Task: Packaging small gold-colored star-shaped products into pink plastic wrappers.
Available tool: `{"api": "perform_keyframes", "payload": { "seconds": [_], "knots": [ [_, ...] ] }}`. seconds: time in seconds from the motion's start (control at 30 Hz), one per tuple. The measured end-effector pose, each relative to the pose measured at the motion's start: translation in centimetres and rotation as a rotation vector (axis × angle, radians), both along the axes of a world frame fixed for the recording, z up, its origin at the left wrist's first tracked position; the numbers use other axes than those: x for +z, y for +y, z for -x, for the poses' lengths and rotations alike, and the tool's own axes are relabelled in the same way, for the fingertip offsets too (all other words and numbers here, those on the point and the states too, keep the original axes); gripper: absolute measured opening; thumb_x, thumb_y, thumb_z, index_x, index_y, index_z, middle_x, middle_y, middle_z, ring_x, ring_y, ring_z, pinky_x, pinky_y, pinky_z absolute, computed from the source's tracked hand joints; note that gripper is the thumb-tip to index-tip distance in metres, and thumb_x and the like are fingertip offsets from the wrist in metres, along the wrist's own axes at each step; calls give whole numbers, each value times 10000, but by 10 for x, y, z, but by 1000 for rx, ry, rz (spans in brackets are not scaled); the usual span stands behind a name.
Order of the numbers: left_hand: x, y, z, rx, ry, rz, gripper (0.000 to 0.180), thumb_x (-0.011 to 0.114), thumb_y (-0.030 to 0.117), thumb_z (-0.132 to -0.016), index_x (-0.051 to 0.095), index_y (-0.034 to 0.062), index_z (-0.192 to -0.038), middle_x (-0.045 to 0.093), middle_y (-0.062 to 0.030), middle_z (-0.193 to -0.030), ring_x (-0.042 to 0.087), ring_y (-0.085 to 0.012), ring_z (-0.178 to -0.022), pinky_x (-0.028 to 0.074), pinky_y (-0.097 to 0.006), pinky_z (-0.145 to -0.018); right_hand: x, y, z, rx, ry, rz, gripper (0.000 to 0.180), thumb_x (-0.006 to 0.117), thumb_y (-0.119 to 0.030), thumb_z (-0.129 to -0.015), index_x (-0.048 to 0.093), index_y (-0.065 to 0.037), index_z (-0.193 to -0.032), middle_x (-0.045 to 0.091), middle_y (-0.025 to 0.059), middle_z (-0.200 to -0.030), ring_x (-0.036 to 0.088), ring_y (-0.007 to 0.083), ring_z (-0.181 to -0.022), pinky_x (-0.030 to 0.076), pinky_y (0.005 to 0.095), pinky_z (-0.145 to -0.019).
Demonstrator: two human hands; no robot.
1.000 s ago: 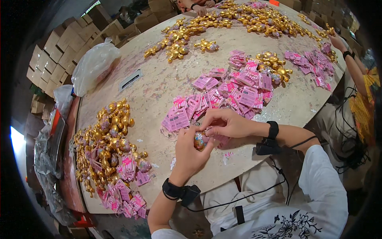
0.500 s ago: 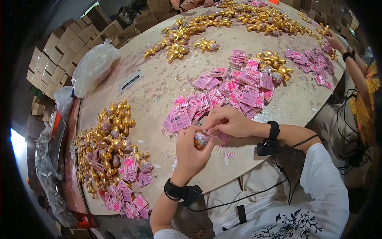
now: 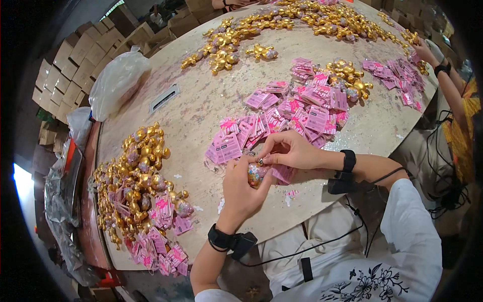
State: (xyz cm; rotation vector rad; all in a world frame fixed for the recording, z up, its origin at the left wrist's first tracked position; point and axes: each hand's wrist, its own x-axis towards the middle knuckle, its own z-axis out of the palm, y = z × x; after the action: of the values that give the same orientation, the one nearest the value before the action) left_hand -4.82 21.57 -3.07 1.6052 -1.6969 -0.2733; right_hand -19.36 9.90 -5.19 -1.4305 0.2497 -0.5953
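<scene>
My left hand (image 3: 241, 183) is closed around a small gold figurine with a round, clear, glitter-filled part (image 3: 255, 173) in pink and blue. Thumb and forefinger of my right hand (image 3: 289, 151) pinch a tiny metal piece (image 3: 260, 161) at the figurine's top; its exact shape is too small to make out. A pink card (image 3: 284, 174) hangs just under the right hand. Past both hands lies a heap of pink printed cards (image 3: 317, 118). To the left, a pile of gold bear-shaped figurines (image 3: 143, 168) lies beside more pink cards (image 3: 161, 246).
More gold figurines (image 3: 332, 22) cover the far side of the table (image 3: 201, 110), which has a slot plate (image 3: 164, 98) set in it. A clear plastic bag (image 3: 118, 83) sits at the left edge. Another person's arm (image 3: 445, 75) reaches in at right. Cartons (image 3: 70, 70) stand stacked behind.
The pink card under my right hand shows more now. My right fingers have shifted slightly at the figurine's top, while the left hand keeps hold of it.
</scene>
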Motion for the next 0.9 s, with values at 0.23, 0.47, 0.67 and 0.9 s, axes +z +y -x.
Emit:
{"api": "perform_keyframes", "payload": {
  "seconds": [0.23, 0.47, 0.67, 0.9],
  "knots": [
    [0, 1, 0, -8, -13, -12, 303, 690, 205, -733, 542, 18, -921, 520, -153, -784, 490, -288, -740, 384, -373, -653, -1, -7, 2, 80, 66, -100, 85, 653, -22, -814, 615, 2, -886, 645, 61, -894, 596, 92, -837, 492, 246, -759],
    [-1, 0, 2, -16, -96, -42, 277, 672, 196, -736, 529, 22, -897, 535, -155, -767, 483, -306, -737, 389, -389, -641, -6, -5, -2, 54, 75, -138, 112, 664, -16, -799, 558, -20, -766, 639, 53, -830, 597, 79, -772, 505, 229, -688],
    [-3, -4, 3, -16, -158, -93, 282, 669, 192, -730, 513, 16, -886, 540, -164, -771, 488, -320, -738, 398, -409, -632, -13, -3, -5, -12, 90, -129, 104, 589, 69, -795, 523, 1, -751, 624, 79, -772, 586, 92, -657, 495, 230, -593],
    [-7, -5, 2, -29, -227, -115, 292, 666, 199, -725, 506, 12, -883, 536, -164, -769, 495, -328, -740, 401, -420, -632, -8, -2, -3, 1, 121, -126, 130, 595, 79, -785, 511, 6, -718, 613, 74, -750, 588, 99, -643, 499, 233, -578]
  ]
}}
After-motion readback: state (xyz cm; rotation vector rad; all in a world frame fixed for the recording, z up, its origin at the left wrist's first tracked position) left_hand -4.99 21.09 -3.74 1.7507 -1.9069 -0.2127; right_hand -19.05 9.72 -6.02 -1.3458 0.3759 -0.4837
